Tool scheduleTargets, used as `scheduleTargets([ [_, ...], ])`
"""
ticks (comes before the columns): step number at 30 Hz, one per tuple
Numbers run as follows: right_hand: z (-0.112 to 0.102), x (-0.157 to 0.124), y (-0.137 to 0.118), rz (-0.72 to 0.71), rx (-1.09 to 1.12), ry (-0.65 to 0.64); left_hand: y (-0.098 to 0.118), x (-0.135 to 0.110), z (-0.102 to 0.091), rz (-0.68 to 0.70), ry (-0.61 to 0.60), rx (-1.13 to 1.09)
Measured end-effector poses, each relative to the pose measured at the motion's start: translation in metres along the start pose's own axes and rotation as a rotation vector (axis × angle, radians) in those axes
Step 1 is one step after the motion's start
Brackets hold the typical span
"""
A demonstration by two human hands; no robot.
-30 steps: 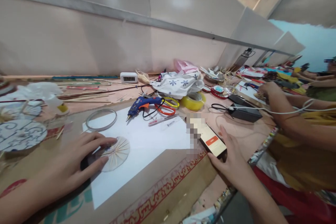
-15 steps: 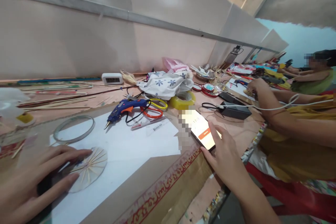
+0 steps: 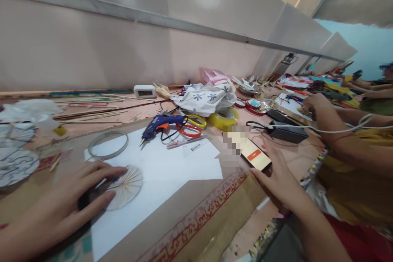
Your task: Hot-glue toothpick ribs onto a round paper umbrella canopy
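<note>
My left hand (image 3: 76,196) lies at the left with its fingers stretched apart, index fingertip and thumb resting on a pale round disc (image 3: 130,184). Thin sticks fan out across the disc, which lies on white paper (image 3: 172,172); the hand covers its left part. My right hand (image 3: 284,184) is open beside a smartphone (image 3: 259,157) lying on the table, its thumb near the lower edge. The phone's lit screen shows an orange button. Behind the disc are a clear ring (image 3: 108,145) and a blue glue gun (image 3: 158,126), nozzle toward the paper.
Yellow tape (image 3: 223,118), orange-handled scissors (image 3: 188,130), a pen (image 3: 186,142) and patterned cloth (image 3: 202,98) lie farther back. A digital clock (image 3: 145,91) stands by the wall. Patterned discs (image 3: 15,166) lie far left. A black box with a cable (image 3: 288,132) and a co-worker's arm (image 3: 337,139) are right.
The view has swung left, shifting everything rightward and bringing the patterned discs into sight. My right index finger has drawn back from the phone screen. My left hand stays on the disc.
</note>
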State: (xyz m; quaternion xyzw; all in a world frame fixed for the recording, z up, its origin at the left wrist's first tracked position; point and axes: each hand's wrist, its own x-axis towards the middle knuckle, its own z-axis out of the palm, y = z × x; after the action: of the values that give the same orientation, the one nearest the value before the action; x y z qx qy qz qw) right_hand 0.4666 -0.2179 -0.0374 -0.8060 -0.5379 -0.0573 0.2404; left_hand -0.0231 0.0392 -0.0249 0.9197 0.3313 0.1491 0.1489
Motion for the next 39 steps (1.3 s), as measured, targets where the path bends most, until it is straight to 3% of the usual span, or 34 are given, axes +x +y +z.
scheduleTargets([
  [2,-0.001,0.003,0.006,-0.033,0.002,-0.021,0.009,0.002,-0.004,0.065,-0.104,-0.003],
  [5,-0.006,0.012,-0.013,-0.133,-0.007,0.005,0.021,0.005,-0.009,0.084,-0.087,-0.044],
  [11,-0.016,0.045,-0.13,-0.423,0.171,-0.136,0.036,0.008,-0.015,0.073,-0.085,-0.089],
  [14,-0.003,0.066,-0.178,-0.594,0.203,-0.204,0.036,0.007,-0.014,0.078,-0.077,-0.133],
  [17,0.019,0.082,-0.209,-0.725,0.235,-0.267,0.036,0.006,-0.012,0.071,-0.062,-0.172],
  [20,0.04,0.091,-0.237,-0.773,0.274,-0.324,0.037,0.005,-0.01,0.062,-0.034,-0.191],
  [23,0.048,0.102,-0.261,-0.755,0.29,-0.34,0.038,0.003,-0.01,0.069,-0.014,-0.199],
  [26,0.04,0.121,-0.276,-0.715,0.281,-0.317,0.038,0.002,-0.01,0.081,0.008,-0.199],
  [30,0.027,0.15,-0.278,-0.55,0.343,-0.239,0.038,0.003,-0.009,0.058,0.056,-0.237],
  [33,0.03,0.158,-0.273,-0.477,0.382,-0.293,0.036,0.006,-0.008,-0.014,0.107,-0.301],
  [39,0.043,0.143,-0.277,-0.597,0.305,-0.394,0.03,0.009,-0.012,-0.138,0.276,-0.347],
])
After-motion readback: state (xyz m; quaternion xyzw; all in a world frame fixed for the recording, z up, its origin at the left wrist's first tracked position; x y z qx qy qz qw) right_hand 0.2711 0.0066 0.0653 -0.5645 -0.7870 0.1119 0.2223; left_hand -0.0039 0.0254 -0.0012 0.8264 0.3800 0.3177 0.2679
